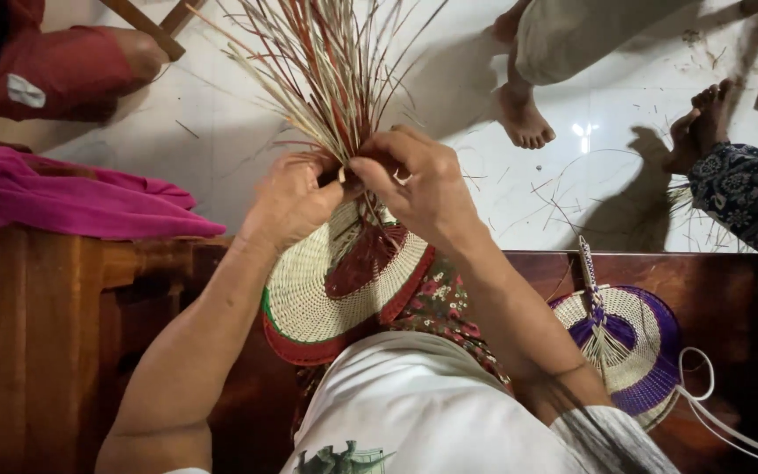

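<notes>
A round woven fan point(313, 294), cream with a dark red heart shape and a red and green rim, rests on my lap. Its long loose straws point(322, 61), pale and reddish, fan out upward from the neck. My left hand point(291, 197) and my right hand point(418, 184) both pinch the bundle of straws at the neck, fingertips almost touching. A ring shows on my right hand.
A finished cream and purple fan point(629, 347) lies on the wooden bench point(37, 325) at right, beside a white cord point(704, 404). A pink cloth point(63, 197) lies on the left. Other people's bare feet point(524, 114) and legs stand on the white tiled floor point(589, 193).
</notes>
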